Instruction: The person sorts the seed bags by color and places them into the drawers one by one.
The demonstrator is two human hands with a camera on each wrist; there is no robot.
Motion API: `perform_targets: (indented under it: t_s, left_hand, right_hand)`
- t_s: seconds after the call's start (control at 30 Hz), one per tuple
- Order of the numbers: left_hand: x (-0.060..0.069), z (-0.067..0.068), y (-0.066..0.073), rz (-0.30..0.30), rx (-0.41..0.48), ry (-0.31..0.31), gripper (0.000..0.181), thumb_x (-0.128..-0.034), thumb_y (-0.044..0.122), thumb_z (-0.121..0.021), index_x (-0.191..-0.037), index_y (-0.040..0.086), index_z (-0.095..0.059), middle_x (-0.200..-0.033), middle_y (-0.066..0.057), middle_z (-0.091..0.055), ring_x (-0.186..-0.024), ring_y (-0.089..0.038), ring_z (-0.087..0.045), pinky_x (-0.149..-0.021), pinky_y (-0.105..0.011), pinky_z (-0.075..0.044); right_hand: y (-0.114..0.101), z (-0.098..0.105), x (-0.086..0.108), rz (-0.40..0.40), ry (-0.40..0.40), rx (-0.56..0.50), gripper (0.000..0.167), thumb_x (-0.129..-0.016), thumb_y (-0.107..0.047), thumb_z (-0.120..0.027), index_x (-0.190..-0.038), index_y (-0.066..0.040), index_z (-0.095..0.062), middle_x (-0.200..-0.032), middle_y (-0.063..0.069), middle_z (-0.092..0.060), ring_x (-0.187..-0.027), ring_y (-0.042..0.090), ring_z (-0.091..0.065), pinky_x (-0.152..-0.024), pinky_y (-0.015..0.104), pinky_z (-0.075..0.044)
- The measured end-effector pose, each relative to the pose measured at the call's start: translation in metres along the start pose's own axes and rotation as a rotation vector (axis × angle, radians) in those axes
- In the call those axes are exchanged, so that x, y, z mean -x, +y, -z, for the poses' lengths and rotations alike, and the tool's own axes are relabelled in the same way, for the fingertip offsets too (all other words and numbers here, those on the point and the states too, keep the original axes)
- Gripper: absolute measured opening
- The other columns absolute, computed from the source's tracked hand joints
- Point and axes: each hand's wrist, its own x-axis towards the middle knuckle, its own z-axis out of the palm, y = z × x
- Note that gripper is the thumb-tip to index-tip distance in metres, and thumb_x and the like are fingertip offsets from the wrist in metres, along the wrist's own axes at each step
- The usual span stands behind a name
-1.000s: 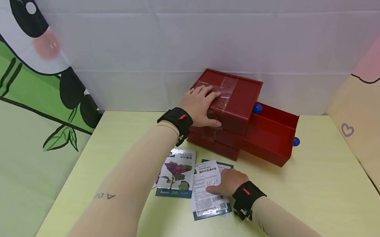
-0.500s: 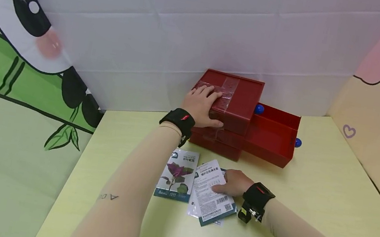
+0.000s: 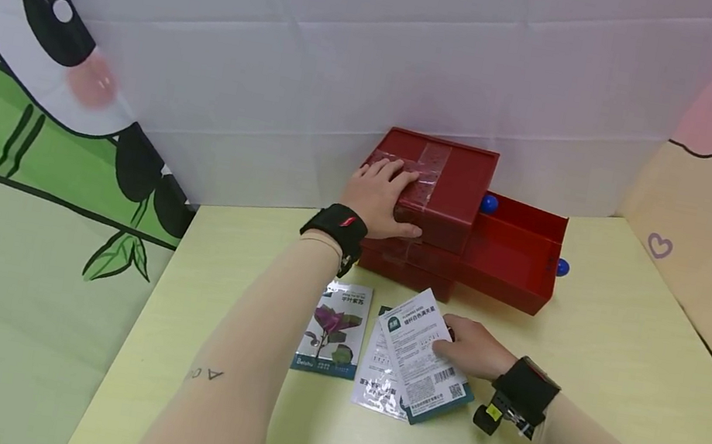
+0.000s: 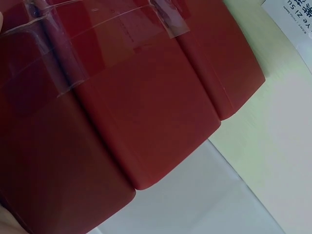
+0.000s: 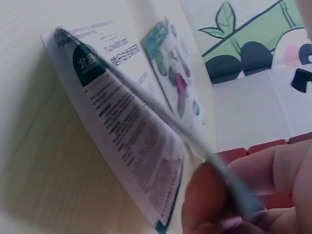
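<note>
My right hand [image 3: 476,348] pinches a seed packet [image 3: 421,359], its white printed back facing up, at the right edge. In the right wrist view that packet appears almost edge-on, between thumb and fingers. Under it on the table lies another packet [image 3: 376,386], partly covered, with its printed text [image 5: 131,131] showing in the right wrist view. To the left is a packet with a purple plant picture [image 3: 333,328], partly behind my left forearm. My left hand [image 3: 377,198] rests on the taped red drawer box [image 3: 458,180], fingers on its top and thumb at its front edge.
A red drawer [image 3: 511,264] is pulled out to the right of the box. One blue round knob [image 3: 563,268] sits on its end, and another blue ball shape [image 3: 489,203] at the box's side. A white cloth wall [image 3: 266,81] stands behind the table [image 3: 609,359].
My right hand has moved right and lifted the top packet off the stack, tilting it and uncovering more of the packet beneath. The left hand has stayed on the red box.
</note>
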Motion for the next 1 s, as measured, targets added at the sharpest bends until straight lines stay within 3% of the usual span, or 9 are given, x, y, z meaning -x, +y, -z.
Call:
perform_targets:
  t_s: [0.2,0.37,0.57,0.73,1.0]
  left_hand:
    - [-0.002,-0.002,0.001,-0.008,0.004,0.011,0.098,-0.0709,0.073,-0.063,-0.15,0.025,-0.031,-0.154,-0.007,-0.029,-0.142,-0.026,-0.023,-0.114,-0.048,-0.022]
    - [-0.002,-0.005,0.0,-0.003,0.011,0.013,0.098,-0.0704,0.074,-0.063,-0.15,0.026,-0.032,-0.154,-0.007,-0.029,-0.142,-0.026,-0.023,-0.114,-0.048,-0.021]
    - [-0.003,-0.006,-0.002,0.006,0.006,0.02,0.098,-0.0704,0.075,-0.062,-0.15,0.026,-0.032,-0.155,-0.007,-0.029,-0.142,-0.026,-0.022,-0.114,-0.048,-0.021]
    - [-0.003,-0.007,-0.003,0.005,0.004,0.022,0.098,-0.0707,0.075,-0.061,-0.151,0.026,-0.031,-0.154,-0.007,-0.029,-0.142,-0.026,-0.022,-0.114,-0.048,-0.021]
    - [-0.004,-0.008,-0.003,0.003,0.01,0.035,0.098,-0.0702,0.075,-0.062,-0.15,0.026,-0.033,-0.154,-0.007,-0.03,-0.142,-0.026,-0.023,-0.114,-0.049,-0.021]
  right_hand:
    - [-0.003,0.01,0.02,0.087,0.034,-0.018,0.039,-0.093,-0.008,-0.058,-0.129,0.002,-0.051,-0.104,0.009,-0.063,-0.078,0.019,-0.064,-0.073,0.033,-0.056]
    - [-0.008,0.02,0.038,0.175,0.057,0.006,0.042,-0.09,-0.004,-0.061,-0.129,0.005,-0.05,-0.107,0.012,-0.064,-0.079,0.018,-0.066,-0.071,0.034,-0.057]
    - [-0.013,0.035,0.054,0.199,0.099,0.053,0.039,-0.09,-0.005,-0.061,-0.126,0.006,-0.051,-0.103,0.012,-0.063,-0.076,0.017,-0.064,-0.069,0.028,-0.056]
    - [-0.013,0.044,0.068,0.216,0.109,0.044,0.038,-0.091,-0.004,-0.06,-0.126,0.005,-0.05,-0.11,0.015,-0.064,-0.079,0.018,-0.065,-0.071,0.028,-0.057]
    - [-0.017,0.063,0.09,0.239,0.158,0.06,0.047,-0.092,-0.008,-0.061,-0.135,0.004,-0.045,-0.119,0.02,-0.063,-0.091,0.023,-0.068,-0.074,0.04,-0.058]
